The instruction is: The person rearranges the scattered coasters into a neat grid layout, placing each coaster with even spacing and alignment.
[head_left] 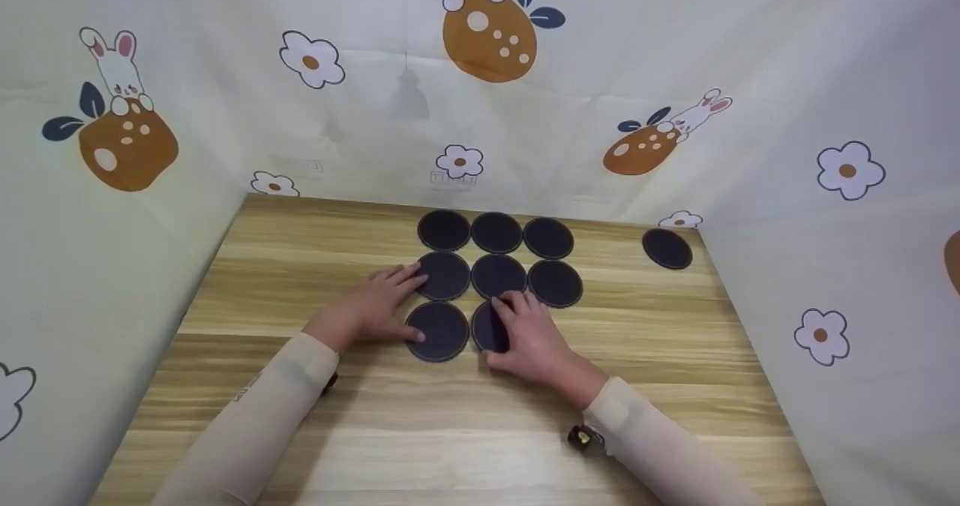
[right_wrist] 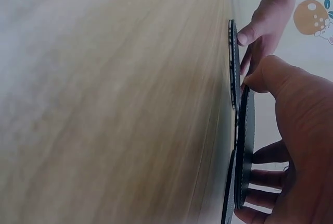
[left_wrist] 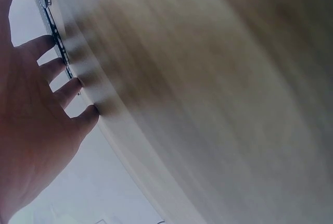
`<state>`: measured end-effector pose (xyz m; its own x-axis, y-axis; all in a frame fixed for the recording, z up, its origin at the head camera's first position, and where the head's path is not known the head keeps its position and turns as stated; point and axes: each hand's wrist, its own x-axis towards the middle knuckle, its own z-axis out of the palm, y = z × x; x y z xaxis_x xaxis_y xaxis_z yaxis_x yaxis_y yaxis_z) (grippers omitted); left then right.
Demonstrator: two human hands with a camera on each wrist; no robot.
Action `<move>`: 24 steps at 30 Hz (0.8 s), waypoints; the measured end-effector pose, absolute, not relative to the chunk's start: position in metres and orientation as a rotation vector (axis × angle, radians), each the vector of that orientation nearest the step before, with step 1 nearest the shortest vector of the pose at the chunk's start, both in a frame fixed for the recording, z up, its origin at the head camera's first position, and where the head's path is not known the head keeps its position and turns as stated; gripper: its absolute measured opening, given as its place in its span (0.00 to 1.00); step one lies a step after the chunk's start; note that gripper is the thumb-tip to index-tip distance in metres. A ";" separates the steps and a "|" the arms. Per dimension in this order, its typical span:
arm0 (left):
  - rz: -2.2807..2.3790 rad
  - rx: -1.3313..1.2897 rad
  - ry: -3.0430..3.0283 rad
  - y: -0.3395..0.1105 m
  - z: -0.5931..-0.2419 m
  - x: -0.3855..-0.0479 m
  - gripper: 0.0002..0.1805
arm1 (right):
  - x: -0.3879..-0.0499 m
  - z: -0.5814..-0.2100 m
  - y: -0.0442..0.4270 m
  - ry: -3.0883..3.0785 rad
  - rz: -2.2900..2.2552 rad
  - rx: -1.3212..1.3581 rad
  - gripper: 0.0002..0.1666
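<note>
Black round coasters with stitched rims lie close together in three rows on the table. My right hand holds the front-row coaster by its rim, thumb on the near side and fingers on the far side; the palm hides its right part. In the right wrist view this coaster looks slightly tilted, its edge over a neighbouring coaster. My left hand rests with spread fingers at the left edge of the middle-row coaster, its thumb on the front-left coaster.
A lone coaster lies at the table's back right corner. The wood-grain table is walled on the left, back and right by pale printed cloth. A small black device sits at the right wrist.
</note>
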<state>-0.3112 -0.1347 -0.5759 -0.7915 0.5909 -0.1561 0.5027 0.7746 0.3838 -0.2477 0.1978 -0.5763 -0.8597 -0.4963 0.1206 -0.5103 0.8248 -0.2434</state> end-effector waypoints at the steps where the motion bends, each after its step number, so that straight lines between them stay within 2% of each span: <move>1: 0.471 0.850 2.702 -0.135 -0.576 -0.311 0.65 | -0.248 -0.576 0.197 -2.951 0.412 0.815 0.57; 24: 0.489 0.851 2.701 -0.133 -0.570 -0.308 0.63 | -0.248 -0.581 0.190 -2.966 0.330 0.816 0.57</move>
